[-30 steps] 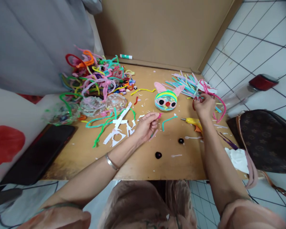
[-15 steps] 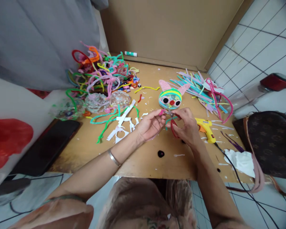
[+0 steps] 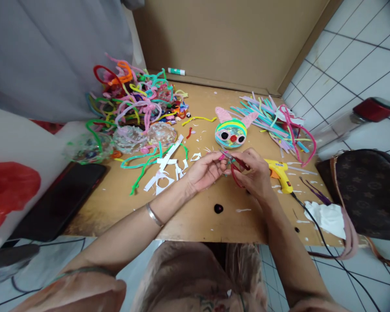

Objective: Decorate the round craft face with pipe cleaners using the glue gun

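Between the thumb and fingers of my left hand [image 3: 205, 172] is a small bright pink piece [image 3: 223, 156], partly covered by the fingertips; its exact kind is hard to make out. My right hand [image 3: 254, 170] grips red-handled scissors [image 3: 236, 175], their blades pointing left and touching the pink piece. Just beyond my hands sits a round animal figure [image 3: 231, 134], striped in teal and yellow, with pink ears, black eyes and a red nose. A black round piece [image 3: 218, 209] lies nearer the table's front edge.
Pipe cleaners and clear plastic pieces heap up at the left [image 3: 139, 104]. White paper scraps [image 3: 167, 167] lie left of my hands. At the right are straight pipe cleaners [image 3: 273, 115], a yellow glue gun [image 3: 282, 175] with its cord, and a brown bag [image 3: 367, 195]. A black phone [image 3: 60, 201] lies front left.
The scissors have turned slightly, with the blades now higher and over the pink piece. Both hands stay nearly in place; the whole view has shifted a little.
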Demonstrator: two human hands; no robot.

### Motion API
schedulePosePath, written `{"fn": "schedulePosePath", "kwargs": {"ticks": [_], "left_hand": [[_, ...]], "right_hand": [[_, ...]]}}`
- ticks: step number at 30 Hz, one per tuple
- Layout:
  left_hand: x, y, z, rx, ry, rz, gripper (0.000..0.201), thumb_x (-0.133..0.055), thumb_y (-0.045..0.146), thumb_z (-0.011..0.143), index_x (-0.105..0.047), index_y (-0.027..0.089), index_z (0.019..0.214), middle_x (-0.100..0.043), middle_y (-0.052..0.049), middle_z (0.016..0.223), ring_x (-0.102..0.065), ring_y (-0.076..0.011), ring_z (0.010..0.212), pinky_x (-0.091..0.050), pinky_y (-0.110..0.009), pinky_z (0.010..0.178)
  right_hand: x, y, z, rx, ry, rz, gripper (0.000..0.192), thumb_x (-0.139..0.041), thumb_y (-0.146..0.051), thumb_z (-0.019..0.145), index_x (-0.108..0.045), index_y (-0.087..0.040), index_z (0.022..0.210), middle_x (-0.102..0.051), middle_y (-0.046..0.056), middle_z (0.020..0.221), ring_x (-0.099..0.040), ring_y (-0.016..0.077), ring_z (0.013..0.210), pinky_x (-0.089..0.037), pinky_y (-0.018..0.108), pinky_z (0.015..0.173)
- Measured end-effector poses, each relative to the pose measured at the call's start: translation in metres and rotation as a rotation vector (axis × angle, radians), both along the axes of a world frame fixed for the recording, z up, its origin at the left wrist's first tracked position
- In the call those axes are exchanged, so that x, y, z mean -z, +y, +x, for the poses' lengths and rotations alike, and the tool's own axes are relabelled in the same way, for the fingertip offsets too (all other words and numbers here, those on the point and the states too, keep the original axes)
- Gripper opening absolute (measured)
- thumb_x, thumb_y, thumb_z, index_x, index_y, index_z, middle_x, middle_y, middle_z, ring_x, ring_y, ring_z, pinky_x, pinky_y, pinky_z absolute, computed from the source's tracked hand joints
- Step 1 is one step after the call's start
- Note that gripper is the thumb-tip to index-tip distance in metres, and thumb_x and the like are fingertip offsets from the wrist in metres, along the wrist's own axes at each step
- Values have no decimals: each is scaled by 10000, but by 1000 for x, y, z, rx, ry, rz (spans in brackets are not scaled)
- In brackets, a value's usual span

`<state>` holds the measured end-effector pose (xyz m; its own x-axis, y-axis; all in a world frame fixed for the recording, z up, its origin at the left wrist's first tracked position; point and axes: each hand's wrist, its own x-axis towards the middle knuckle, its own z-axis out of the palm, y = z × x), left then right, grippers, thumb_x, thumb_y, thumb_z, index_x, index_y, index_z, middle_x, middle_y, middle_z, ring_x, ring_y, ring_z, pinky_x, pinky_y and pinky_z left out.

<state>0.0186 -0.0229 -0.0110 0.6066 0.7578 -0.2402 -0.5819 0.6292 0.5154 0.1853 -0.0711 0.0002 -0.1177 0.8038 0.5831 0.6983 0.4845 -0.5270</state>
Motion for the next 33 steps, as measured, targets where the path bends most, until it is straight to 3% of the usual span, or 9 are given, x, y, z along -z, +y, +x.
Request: {"fn": "schedulePosePath", "kwargs": {"ticks": [6, 12, 17, 21, 27, 31, 33], "left_hand": [[1, -1, 1, 6, -6, 19, 66, -695, 126, 808, -662, 111, 752, -630, 6, 639, -566, -61, 559, -514, -216, 619], [-6, 1, 0, -67, -28, -60, 127, -716, 62, 773, -629, 115, 696, -659, -15, 710, -577, -47, 601, -505, -168, 614], [-4, 10, -2, -266, 40, -39, 189, -787, 129, 762, -601, 131, 733, -594, 29, 649, -512, -24, 536, -406, -123, 507], [-1, 15, -4, -399, 138, 45, 270, -853, 190, 712, -587, 145, 731, -514, 66, 571, -416, -15, 475, -282, -127, 438], [0, 9, -1, -333, 212, 165, 277, -866, 240, 679, -612, 131, 701, -503, 59, 546, -359, -14, 461, -250, -142, 439], [1, 7, -1, -320, 258, 187, 311, -882, 266, 643, -605, 131, 684, -487, 63, 543, -330, -11, 460, -225, -147, 435], [1, 7, -1, -325, 261, 189, 319, -885, 263, 619, -599, 131, 671, -483, 64, 541, -322, -10, 461, -219, -147, 432]], "right_hand": [[-3, -4, 0, 5, 26, -19, 216, -726, -320, 836, -760, -245, 1035, -460, -31, 681, -463, 137, 577, -396, 274, 536], [-4, -4, -2, 61, 72, 3, 193, -737, -395, 844, -745, -224, 934, -519, -25, 644, -468, 140, 549, -398, 280, 538], [4, 2, 9, 238, -96, -144, 256, -697, -323, 802, -732, -222, 1034, -690, 50, 848, -601, 198, 704, -461, 317, 656], [6, 1, 10, 344, -245, -307, 185, -677, -248, 714, -711, -231, 895, -719, 38, 827, -623, 207, 731, -419, 296, 644], [1, -3, -11, 469, -384, -385, 87, -660, -282, 750, -654, -205, 713, -693, 48, 718, -575, 183, 657, -265, 284, 582], [-5, -8, -9, 486, -308, -383, 152, -610, -307, 802, -657, -206, 699, -708, 53, 726, -599, 186, 668, -293, 286, 596], [-10, -11, -1, 593, -238, -381, 179, -613, -347, 813, -672, -205, 721, -726, 63, 763, -626, 201, 692, -340, 293, 620]]}}
